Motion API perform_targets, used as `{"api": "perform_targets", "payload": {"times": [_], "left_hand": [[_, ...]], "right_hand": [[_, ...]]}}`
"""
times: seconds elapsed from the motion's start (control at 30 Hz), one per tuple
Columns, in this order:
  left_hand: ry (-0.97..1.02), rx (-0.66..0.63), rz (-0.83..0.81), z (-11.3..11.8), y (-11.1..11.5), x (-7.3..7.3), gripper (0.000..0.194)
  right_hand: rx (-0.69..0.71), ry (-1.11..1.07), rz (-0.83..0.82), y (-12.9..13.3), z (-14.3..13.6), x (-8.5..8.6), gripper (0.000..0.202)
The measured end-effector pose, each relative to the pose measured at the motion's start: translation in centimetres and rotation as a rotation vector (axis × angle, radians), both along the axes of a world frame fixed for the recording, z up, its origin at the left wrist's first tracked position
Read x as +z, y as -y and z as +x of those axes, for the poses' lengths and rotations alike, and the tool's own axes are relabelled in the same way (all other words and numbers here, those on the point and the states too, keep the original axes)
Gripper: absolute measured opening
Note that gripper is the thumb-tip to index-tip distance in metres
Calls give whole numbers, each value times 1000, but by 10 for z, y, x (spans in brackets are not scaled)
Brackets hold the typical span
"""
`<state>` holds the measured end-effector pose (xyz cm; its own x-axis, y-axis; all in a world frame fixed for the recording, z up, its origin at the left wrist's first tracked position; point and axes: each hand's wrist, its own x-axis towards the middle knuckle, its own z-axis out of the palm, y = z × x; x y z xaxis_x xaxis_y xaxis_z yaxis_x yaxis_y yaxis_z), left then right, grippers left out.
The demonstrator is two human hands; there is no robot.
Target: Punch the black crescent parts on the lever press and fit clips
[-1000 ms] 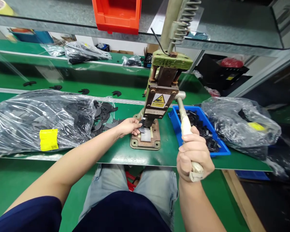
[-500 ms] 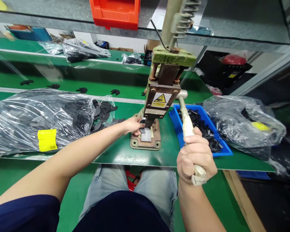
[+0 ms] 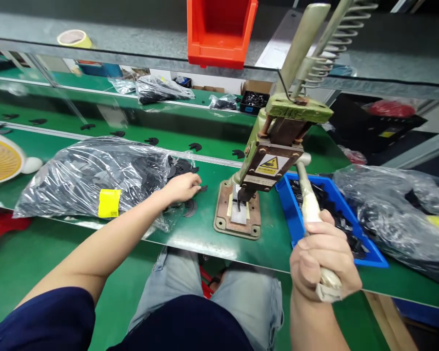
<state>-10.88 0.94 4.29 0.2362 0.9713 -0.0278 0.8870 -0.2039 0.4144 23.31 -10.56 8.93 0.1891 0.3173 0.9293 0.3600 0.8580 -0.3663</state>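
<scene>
My left hand is over the dark flat pieces at the mouth of a clear plastic bag. Its thumb and fingers pinch a small black piece. Right of it stands a green hand press with a warning label, on a brown base plate. A thin dark part shows beneath the press head. My right hand is wrapped round the cream-taped lever of the press.
A blue bin of black parts stands right of the press, beside another plastic bag. A red bin and a tape roll sit on the shelf above. Black pieces lie along the green belt. A round yellow-and-white object is far left.
My left hand has left the press base and moved left to the loose pieces by the bag. My right hand still grips the lever. The view has shifted left.
</scene>
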Motion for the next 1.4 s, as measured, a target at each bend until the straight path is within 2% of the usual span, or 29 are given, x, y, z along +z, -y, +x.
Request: {"api": "perform_targets", "payload": {"times": [0.07,0.13,0.2,0.33,0.53,0.63,0.7,0.83,1.0,1.07,1.23,1.4], "left_hand": [[-197,9,-54,-26,-11,-4,38],[-312,-45,-119,-40,-17,-11,46],[-356,-84,-147,-45,-19,-16,47],[-322,-58,-156,-43,-19,-20,35],[-180,-18,-151,-32,-11,-4,17],[-121,-85,-98,-20,-4,5,17],[-109,-155,-65,-7,-1,6,16],[5,-205,-41,23,4,-9,17],[230,-55,-134,47,11,-36,22],[260,-49,-177,50,13,-41,22],[325,-112,-279,47,18,-41,20],[612,28,-316,51,9,-25,29]], "right_hand": [[1,-4,2,0,-1,1,25],[6,0,-2,0,-1,1,24],[8,9,-6,0,1,2,23],[14,19,-8,0,4,2,22],[22,41,-23,0,4,1,23],[22,31,-13,0,3,1,23],[16,32,-16,1,3,1,22],[3,52,-36,2,4,2,20],[11,66,-38,3,5,3,20],[13,65,-31,2,4,2,20],[1,58,-37,3,3,2,23],[3,49,-51,4,1,4,25]]}}
